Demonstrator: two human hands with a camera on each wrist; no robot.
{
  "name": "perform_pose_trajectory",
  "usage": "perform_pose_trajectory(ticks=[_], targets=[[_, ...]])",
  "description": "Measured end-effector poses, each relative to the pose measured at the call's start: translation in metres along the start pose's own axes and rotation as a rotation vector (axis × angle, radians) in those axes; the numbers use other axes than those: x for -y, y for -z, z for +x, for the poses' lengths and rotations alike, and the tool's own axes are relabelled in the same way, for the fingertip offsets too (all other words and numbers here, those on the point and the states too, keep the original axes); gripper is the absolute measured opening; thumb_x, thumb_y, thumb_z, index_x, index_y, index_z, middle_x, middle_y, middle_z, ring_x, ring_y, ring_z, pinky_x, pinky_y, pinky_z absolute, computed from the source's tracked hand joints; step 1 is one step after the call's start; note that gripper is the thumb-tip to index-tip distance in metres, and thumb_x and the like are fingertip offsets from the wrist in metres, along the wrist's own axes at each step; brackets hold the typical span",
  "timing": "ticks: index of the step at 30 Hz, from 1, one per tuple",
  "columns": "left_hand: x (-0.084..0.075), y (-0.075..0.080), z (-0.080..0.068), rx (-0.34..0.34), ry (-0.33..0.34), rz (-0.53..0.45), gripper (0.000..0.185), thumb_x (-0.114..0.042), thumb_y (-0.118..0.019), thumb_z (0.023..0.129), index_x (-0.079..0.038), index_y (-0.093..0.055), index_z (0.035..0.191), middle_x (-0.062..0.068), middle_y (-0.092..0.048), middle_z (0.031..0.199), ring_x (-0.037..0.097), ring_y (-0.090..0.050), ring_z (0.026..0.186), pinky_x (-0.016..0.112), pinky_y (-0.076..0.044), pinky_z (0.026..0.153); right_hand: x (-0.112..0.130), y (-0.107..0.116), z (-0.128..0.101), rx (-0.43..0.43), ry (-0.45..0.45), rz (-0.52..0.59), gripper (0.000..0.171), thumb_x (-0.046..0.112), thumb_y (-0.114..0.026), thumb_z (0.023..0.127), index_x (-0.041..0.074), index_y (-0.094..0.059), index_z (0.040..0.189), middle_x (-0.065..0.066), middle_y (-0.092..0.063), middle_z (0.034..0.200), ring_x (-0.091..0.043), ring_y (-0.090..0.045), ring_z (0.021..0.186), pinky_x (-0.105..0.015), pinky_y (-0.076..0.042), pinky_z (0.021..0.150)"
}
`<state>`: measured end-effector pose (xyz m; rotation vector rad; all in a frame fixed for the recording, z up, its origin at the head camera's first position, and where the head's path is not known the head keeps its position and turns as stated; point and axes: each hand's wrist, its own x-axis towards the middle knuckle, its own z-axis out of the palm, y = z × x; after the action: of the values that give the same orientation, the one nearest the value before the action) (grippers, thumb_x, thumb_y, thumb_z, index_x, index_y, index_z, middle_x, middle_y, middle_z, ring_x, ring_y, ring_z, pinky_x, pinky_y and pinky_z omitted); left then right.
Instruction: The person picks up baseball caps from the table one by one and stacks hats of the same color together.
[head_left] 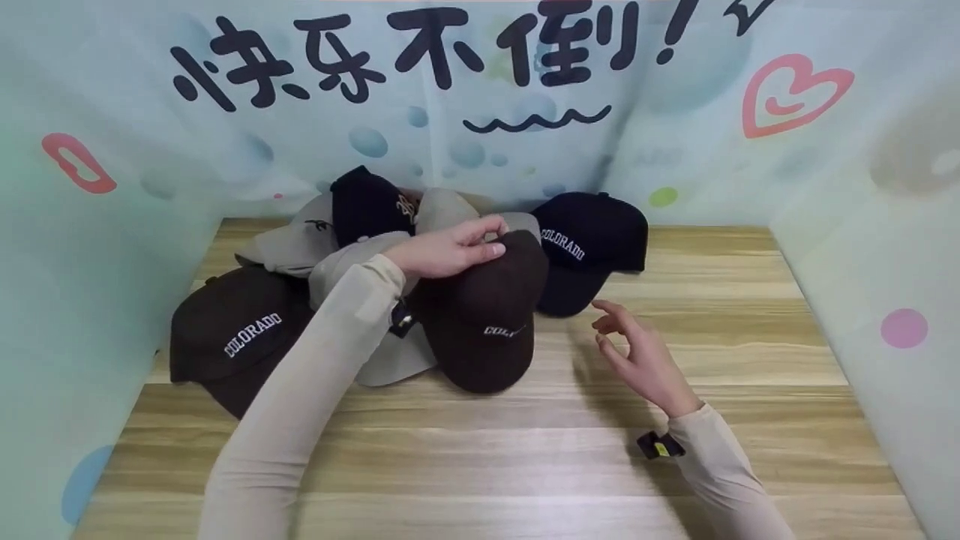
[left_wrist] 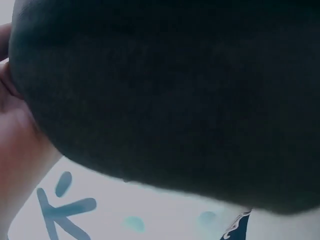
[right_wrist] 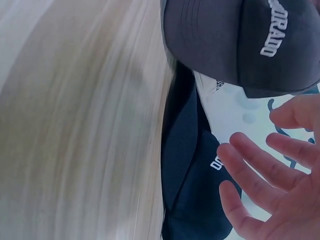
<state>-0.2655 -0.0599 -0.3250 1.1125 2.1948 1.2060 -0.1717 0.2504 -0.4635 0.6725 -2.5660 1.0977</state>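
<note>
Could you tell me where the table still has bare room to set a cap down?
The wooden table is bare right of the navy cap, and along the near edge in front of both hands. The back-left is crowded with piled caps, around the brown cap the left hand grips.

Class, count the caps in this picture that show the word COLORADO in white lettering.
3: brown cap at left, brown cap in the middle under the left hand, navy cap at right. Piled caps may hide more.

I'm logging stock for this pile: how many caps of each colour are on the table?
Brown caps: 2, one under the left hand at centre and one at the left.
Navy caps: 2, one at the right and one on the pile behind.
Beige caps: at least 3, overlapping, exact count unclear.
Total: about 7.
</note>
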Motion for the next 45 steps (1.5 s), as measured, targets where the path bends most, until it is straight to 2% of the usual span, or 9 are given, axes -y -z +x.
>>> perform_pose_trajectory(ticks=[7,11,13,17,23,27,32,39,45], targets=[[-0.014,-0.019,-0.018,0.150,-0.036,-0.091,0.015,-0.014,-0.045,0.103,-0.003,-0.046,0.112,0.004,-0.056,0.092,0.014,-0.053,0.081,0.029,-0.042,0.075,0.001,0.005,-0.011,-0.006,-0.010,-0.008,0.045,-0.004,-0.063,0.088,0.001,-0.053,0.131,-0.009,-0.069,0.097,-0.018,-0.065,0.091,-0.047,-0.047,0.080],[-0.014,-0.035,-0.016,0.243,-0.110,-0.117,0.016,-0.014,-0.044,0.103,-0.003,-0.048,0.113,0.004,-0.056,0.096,0.014,-0.054,0.087,0.029,-0.043,0.079,0.001,0.010,-0.019,-0.035,-0.001,-0.017,0.044,-0.005,-0.063,0.087,0.001,-0.054,0.130,-0.009,-0.069,0.094,-0.018,-0.066,0.090,-0.040,-0.045,0.083],[-0.011,-0.042,-0.013,0.253,-0.127,-0.101,0.015,-0.014,-0.045,0.102,-0.003,-0.049,0.112,0.003,-0.056,0.097,0.013,-0.052,0.088,0.029,-0.041,0.080,0.001,0.012,-0.022,-0.041,0.000,-0.014,0.043,-0.005,-0.063,0.087,0.001,-0.055,0.129,-0.009,-0.070,0.093,-0.018,-0.066,0.090,-0.035,-0.044,0.086],[0.000,-0.051,-0.007,0.163,-0.081,-0.004,0.017,-0.014,-0.047,0.102,-0.002,-0.052,0.112,0.003,-0.057,0.097,0.014,-0.052,0.090,0.028,-0.040,0.083,0.003,0.013,-0.027,-0.039,0.001,-0.004,0.039,-0.007,-0.063,0.086,0.001,-0.059,0.124,-0.006,-0.071,0.091,-0.018,-0.066,0.087,-0.032,-0.043,0.085],[0.017,-0.053,0.006,-0.009,-0.010,0.235,0.022,-0.016,-0.051,0.101,-0.002,-0.059,0.117,0.010,-0.062,0.103,0.021,-0.056,0.096,0.031,-0.041,0.088,0.007,0.010,-0.027,-0.017,0.002,-0.007,0.033,-0.007,-0.064,0.085,0.001,-0.063,0.117,0.001,-0.071,0.089,-0.017,-0.066,0.083,-0.040,-0.046,0.075],[0.027,-0.055,0.014,-0.037,0.023,0.340,0.026,-0.017,-0.050,0.102,-0.006,-0.058,0.124,0.010,-0.063,0.117,0.023,-0.057,0.107,0.033,-0.040,0.094,0.010,0.007,-0.024,0.015,-0.020,0.010,0.031,-0.008,-0.062,0.086,0.002,-0.064,0.115,0.002,-0.070,0.085,-0.015,-0.066,0.082,-0.042,-0.047,0.075],[0.035,-0.061,0.016,-0.036,0.067,0.390,0.033,-0.017,-0.046,0.103,-0.008,-0.051,0.134,0.015,-0.053,0.132,0.028,-0.048,0.122,0.036,-0.035,0.103,0.012,0.004,-0.020,0.046,-0.048,0.029,0.028,-0.007,-0.061,0.086,0.002,-0.065,0.113,0.003,-0.069,0.081,-0.013,-0.065,0.080,-0.044,-0.047,0.077],[0.039,-0.060,-0.005,-0.109,0.041,0.384,0.032,-0.013,-0.051,0.100,-0.004,-0.054,0.131,0.020,-0.040,0.137,0.032,-0.042,0.127,0.039,-0.032,0.105,0.012,0.003,-0.020,0.065,-0.055,0.026,0.025,-0.008,-0.061,0.087,0.001,-0.066,0.109,0.007,-0.068,0.081,-0.011,-0.064,0.077,-0.044,-0.048,0.076],[0.032,-0.039,-0.038,-0.232,0.052,0.351,0.025,-0.010,-0.057,0.097,-0.001,-0.058,0.120,0.024,-0.031,0.144,0.037,-0.045,0.123,0.043,-0.038,0.101,0.012,0.001,-0.021,0.087,-0.067,0.041,0.023,-0.007,-0.061,0.087,0.000,-0.066,0.108,0.000,-0.070,0.082,-0.011,-0.064,0.079,-0.041,-0.048,0.076]])
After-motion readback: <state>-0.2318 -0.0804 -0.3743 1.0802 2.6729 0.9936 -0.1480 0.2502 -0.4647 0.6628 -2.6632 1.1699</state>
